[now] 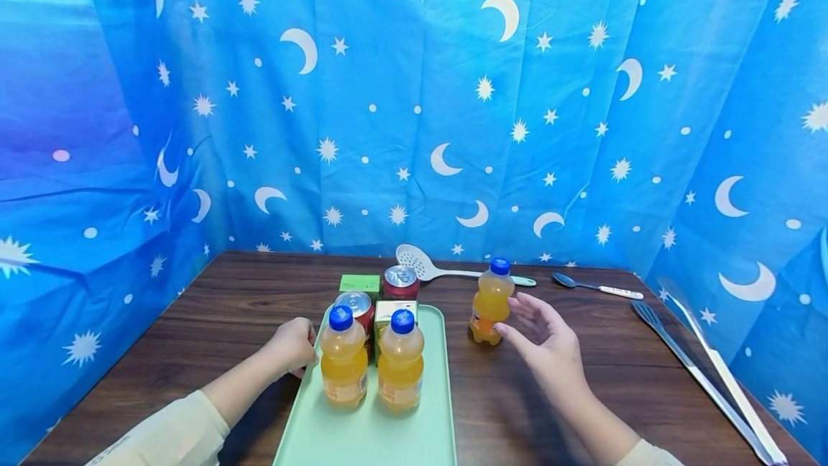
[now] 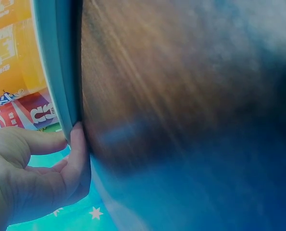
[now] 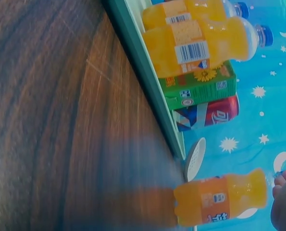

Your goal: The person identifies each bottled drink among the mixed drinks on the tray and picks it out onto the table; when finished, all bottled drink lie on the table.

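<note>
My left hand point(image 1: 294, 346) pinches the left rim of a pale green tray point(image 1: 362, 444); the left wrist view shows thumb and fingers on that rim. Two orange soda bottles point(image 1: 343, 369) with blue caps stand on the tray. Behind them are two red soda cans point(image 1: 401, 283) and two green drink cartons point(image 1: 359, 285), partly hidden. A third orange soda bottle point(image 1: 493, 305) stands upright on the table, right of the tray. Close to its right side is my right hand point(image 1: 550, 351), thumb and fingers spread. In the right wrist view a gap separates that hand from the bottle's body.
A white slotted skimmer point(image 1: 417, 262) lies at the table's back, its handle passing behind the lone bottle. Farther right are a spoon point(image 1: 598, 287), a dark-headed fork-like utensil point(image 1: 675, 344) and a long white-handled utensil point(image 1: 731, 372). A blue star-patterned curtain point(image 1: 375, 142) encloses the table point(image 1: 213, 315).
</note>
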`<state>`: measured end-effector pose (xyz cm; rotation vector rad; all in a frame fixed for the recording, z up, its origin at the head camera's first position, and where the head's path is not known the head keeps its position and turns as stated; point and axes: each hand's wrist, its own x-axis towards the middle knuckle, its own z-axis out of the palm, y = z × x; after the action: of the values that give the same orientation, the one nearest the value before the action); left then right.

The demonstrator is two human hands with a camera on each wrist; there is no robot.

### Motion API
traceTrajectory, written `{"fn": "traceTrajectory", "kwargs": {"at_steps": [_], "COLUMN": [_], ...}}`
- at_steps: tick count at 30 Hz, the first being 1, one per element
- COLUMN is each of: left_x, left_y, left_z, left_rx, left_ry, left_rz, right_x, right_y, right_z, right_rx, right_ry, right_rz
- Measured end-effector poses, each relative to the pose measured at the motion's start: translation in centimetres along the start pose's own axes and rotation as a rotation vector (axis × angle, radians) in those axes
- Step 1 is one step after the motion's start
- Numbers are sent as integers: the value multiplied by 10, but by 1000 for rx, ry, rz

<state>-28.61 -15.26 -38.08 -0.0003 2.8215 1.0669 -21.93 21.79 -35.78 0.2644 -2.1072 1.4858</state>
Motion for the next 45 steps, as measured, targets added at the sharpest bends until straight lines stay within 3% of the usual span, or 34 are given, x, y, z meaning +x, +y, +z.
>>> {"fn": "traceTrajectory", "kwargs": {"at_steps": [8, 19, 25, 38, 45], "left_x": [1, 3, 1, 1, -2], "left_y": [-1, -2, -3, 1, 0], "left_z": [0, 1, 0, 0, -1], "left_rx": [12, 18, 14, -8, 11], "left_ry": [-11, -14, -18, -22, -18], "left_rz": [12, 6, 15, -11, 23], "right_x": [-4, -10, -11, -13, -15], "right_y": [-12, -20, -24, -32, -36], "right_z": [6, 22, 31, 43, 50], "right_rx": [10, 105, 178, 167, 179], "right_ry": [-42, -106, -148, -214, -251], "right_rz": [-20, -96, -72, 9, 42]}}
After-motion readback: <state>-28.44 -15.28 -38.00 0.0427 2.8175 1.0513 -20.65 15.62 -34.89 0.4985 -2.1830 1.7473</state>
